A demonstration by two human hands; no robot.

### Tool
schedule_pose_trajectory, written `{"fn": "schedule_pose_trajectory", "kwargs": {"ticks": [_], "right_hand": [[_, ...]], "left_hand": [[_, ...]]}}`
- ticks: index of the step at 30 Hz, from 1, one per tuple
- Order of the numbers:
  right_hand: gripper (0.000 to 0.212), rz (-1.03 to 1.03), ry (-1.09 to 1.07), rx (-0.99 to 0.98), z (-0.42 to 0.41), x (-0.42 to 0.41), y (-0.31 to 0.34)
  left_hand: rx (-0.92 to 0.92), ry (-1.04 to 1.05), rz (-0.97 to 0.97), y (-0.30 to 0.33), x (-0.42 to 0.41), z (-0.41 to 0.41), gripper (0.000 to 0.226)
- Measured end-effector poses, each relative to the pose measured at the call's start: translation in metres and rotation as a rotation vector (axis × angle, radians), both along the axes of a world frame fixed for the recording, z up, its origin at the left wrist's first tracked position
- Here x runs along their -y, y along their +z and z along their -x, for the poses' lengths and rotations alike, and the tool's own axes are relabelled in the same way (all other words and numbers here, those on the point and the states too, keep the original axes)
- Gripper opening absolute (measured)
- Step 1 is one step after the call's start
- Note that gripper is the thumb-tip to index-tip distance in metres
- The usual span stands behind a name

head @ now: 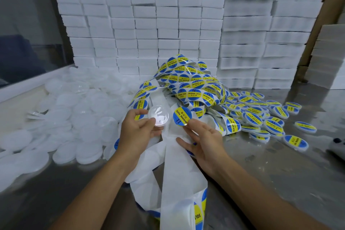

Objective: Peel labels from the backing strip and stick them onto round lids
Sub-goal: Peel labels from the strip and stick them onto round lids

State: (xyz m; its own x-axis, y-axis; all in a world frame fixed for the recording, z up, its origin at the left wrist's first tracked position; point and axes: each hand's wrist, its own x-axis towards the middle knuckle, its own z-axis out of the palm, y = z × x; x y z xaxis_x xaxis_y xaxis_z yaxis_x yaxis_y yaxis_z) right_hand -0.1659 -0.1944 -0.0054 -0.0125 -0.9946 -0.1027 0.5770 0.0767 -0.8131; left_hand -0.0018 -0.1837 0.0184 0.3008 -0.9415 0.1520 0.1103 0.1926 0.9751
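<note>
left hand (pixel 137 130): pinched a clear lid (pixel 158 115) by its rim
right hand (pixel 202 139): pinched a peeled label (pixel 182 116)
tip: I'd center it first, then press outward

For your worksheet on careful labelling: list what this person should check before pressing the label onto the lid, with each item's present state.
1. Lid held in left hand: ok.
2. Label off the backing strip, pinched by right hand: ok.
3. Label flat, uncreased: ok.
4. Label centred over lid: not ok, it sits beside the lid.
5. Lid surface clean: cannot tell.
</note>
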Motion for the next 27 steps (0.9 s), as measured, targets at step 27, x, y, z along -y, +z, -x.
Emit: {"fn": "schedule_pose_trajectory", "kwargs": {"ticks": [27], "right_hand": [[0.010, 0.180, -0.068, -0.419, 0.0011, -0.0001, 0.0033]], "left_hand": [[-0.173, -0.176, -0.103, -0.0001, -0.0033, -0.0017, 0.023]]}}
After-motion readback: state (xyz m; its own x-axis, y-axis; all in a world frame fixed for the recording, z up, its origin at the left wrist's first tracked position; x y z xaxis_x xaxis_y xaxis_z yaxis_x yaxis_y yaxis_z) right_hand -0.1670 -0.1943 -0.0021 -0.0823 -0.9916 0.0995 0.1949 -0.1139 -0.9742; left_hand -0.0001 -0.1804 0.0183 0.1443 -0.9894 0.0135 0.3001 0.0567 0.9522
